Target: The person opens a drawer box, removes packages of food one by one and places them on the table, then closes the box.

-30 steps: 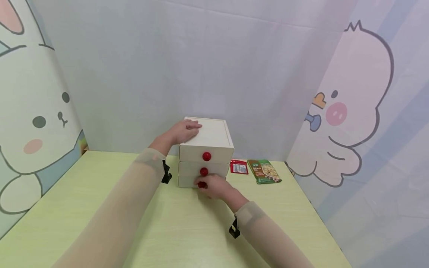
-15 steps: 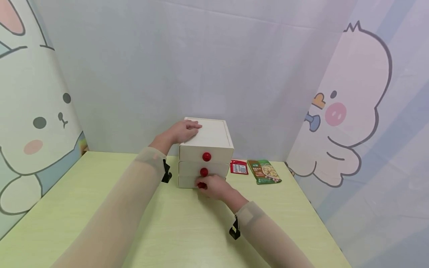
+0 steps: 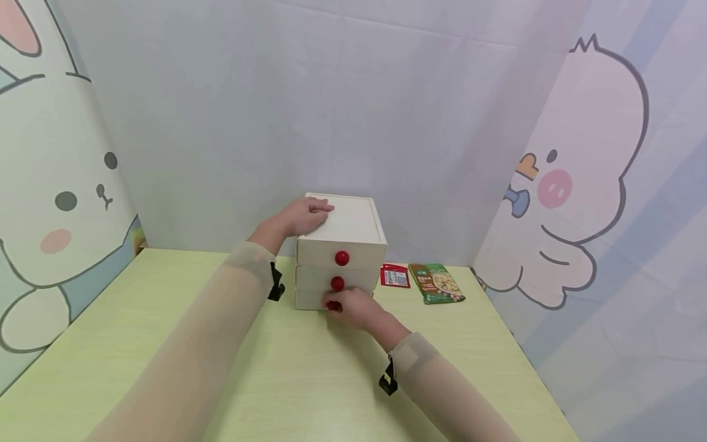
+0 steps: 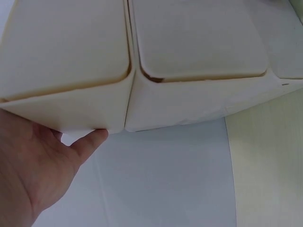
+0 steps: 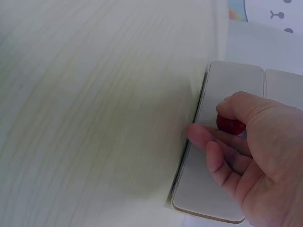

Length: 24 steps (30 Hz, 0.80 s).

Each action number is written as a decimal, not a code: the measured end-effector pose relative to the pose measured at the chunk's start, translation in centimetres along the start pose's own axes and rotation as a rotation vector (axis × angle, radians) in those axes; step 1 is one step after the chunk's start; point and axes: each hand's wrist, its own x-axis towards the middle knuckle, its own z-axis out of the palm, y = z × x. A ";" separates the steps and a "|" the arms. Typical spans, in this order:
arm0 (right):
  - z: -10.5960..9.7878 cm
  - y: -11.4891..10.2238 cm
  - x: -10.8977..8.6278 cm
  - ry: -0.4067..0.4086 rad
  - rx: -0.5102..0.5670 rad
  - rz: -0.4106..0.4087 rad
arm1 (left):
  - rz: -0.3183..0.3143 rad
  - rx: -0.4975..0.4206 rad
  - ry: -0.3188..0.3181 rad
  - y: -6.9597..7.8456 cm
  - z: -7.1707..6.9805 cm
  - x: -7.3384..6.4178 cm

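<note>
A white three-drawer cabinet (image 3: 356,220) stands on the table, each drawer front bearing a round red knob. My left hand (image 3: 302,216) rests on the left part of its top, fingers extended over the panel. In the left wrist view, the thumb (image 4: 92,142) lies against the cabinet's side. Low at the front, my right hand (image 3: 353,308) pinches the knob (image 5: 230,126) of the bottom drawer (image 5: 232,75) between thumb and fingers. Above it show the middle knob (image 3: 337,283) and the top knob (image 3: 342,258). All the drawers sit flush in the cabinet.
Right of the cabinet, a small red packet (image 3: 394,275) with a white label and a green-and-brown food pouch (image 3: 437,283) lie on the pale wooden table (image 3: 287,380). A light curtain (image 3: 353,110) hangs right behind; cartoon-printed cloth flanks both sides.
</note>
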 end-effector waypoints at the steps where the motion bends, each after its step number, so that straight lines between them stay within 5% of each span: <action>1: -0.1 0.0 0.0 -0.003 0.001 -0.002 | -0.001 0.000 0.000 0.0 0.0 0.0; 24: -0.7 -0.9 -2.5 -0.063 0.047 -0.025 | 0.015 -0.009 0.055 -0.4 0.7 0.0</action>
